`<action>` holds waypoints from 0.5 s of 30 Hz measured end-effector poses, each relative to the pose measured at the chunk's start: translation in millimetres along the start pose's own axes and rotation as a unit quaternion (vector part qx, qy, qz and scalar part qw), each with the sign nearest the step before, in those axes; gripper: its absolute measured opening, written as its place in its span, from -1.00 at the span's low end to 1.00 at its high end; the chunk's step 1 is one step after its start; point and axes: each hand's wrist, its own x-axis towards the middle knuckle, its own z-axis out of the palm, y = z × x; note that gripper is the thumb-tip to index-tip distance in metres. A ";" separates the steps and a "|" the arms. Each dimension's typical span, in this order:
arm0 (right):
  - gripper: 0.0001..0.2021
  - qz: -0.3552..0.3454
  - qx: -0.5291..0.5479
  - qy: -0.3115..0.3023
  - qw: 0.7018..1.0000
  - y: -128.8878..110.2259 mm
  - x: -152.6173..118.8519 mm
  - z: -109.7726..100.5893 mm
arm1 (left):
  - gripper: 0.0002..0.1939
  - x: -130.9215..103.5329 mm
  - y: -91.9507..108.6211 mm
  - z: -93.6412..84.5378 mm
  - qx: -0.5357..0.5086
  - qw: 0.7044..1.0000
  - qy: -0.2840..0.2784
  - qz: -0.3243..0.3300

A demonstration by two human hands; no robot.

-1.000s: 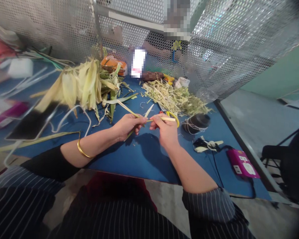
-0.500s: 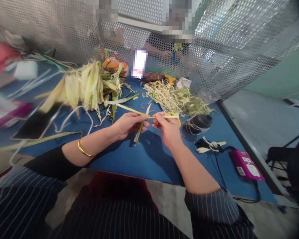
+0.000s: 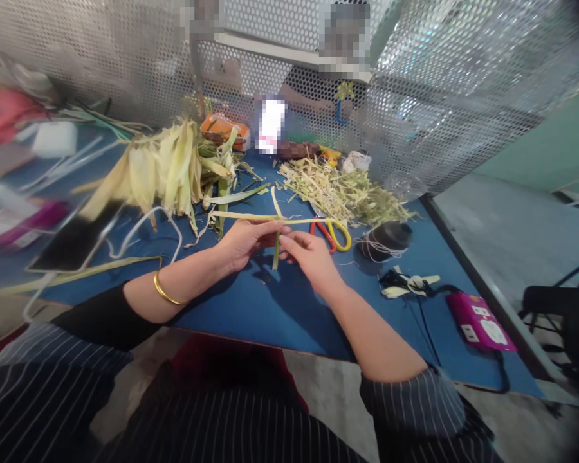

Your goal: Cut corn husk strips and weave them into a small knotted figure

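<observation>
In the head view, my left hand [image 3: 244, 243] pinches two corn husk strips where they cross. The long pale husk strip [image 3: 311, 222] runs sideways over my fingers and sticks out on both sides. Its crossing partner, a shorter husk strip [image 3: 276, 257], has a pale upper end and a greenish lower end hanging below. My right hand [image 3: 311, 257] is closed at that lower part, thumb and fingertips together against the greenish end. Just beyond my right hand, scissors [image 3: 340, 236] with one red and one yellow handle loop lie on the blue table [image 3: 294, 315].
A bundle of corn husks [image 3: 166, 167] lies at the left, shredded husk [image 3: 338, 190] at the back. On the right are a black thread spool [image 3: 388, 241] and a magenta power strip [image 3: 480, 321]. A black tablet-like slab [image 3: 77, 238] lies left. Perforated metal mesh [image 3: 289, 77] stands behind.
My right hand has let go of the long strip's right part and moved left and down to the greenish end. The scissors' handles are now uncovered. My left hand still pinches the crossing.
</observation>
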 end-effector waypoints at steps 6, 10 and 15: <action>-0.68 -0.054 -0.099 0.018 0.993 7.1 -2.8 8.1 | -0.83 1.9 -5.4 3.8 0.016 0.999 0.025 0.010; -0.71 -0.061 -0.088 -0.002 0.994 6.7 -3.1 8.2 | -0.86 5.9 -9.2 2.5 0.010 0.999 0.044 0.019; -0.72 0.006 0.042 -0.035 0.998 -1.1 -5.7 13.0 | -0.86 5.1 -8.0 1.7 -0.014 1.000 0.002 -0.009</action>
